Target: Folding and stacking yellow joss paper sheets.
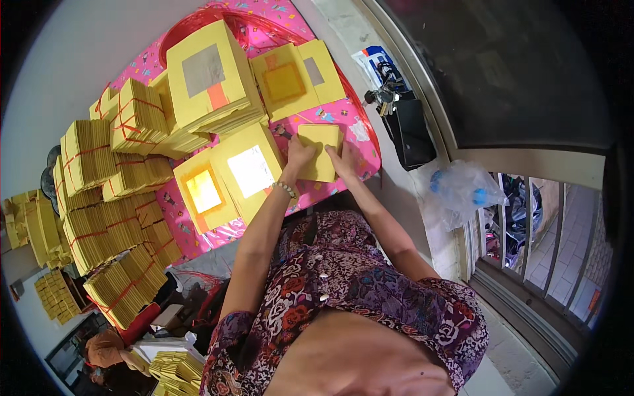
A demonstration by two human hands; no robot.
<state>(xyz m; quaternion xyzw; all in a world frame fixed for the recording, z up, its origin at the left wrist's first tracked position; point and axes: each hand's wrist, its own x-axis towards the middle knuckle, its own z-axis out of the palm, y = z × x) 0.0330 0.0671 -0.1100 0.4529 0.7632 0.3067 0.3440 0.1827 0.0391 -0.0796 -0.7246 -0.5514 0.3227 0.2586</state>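
Both my hands are on a small stack of yellow joss paper (320,136) near the front right of a table with a pink patterned cover (363,157). My left hand (300,154) grips its left side, and my right hand (343,162) closes on the right side. Left of my hands lie flat yellow sheets, one with a silver square (251,170) and one with a gold square edged in orange (202,189). Beyond the held stack, another gold-square sheet (285,82) overlaps a silver-square one (321,70).
A tall joss-paper stack (231,49) stands at the back, beside several bundles tied with red string (90,150). Loose red strands (173,36) lie behind. On the right ledge are keys (385,99), a black flat case (415,132) and a clear plastic bag (462,191). Another person (105,348) is lower left.
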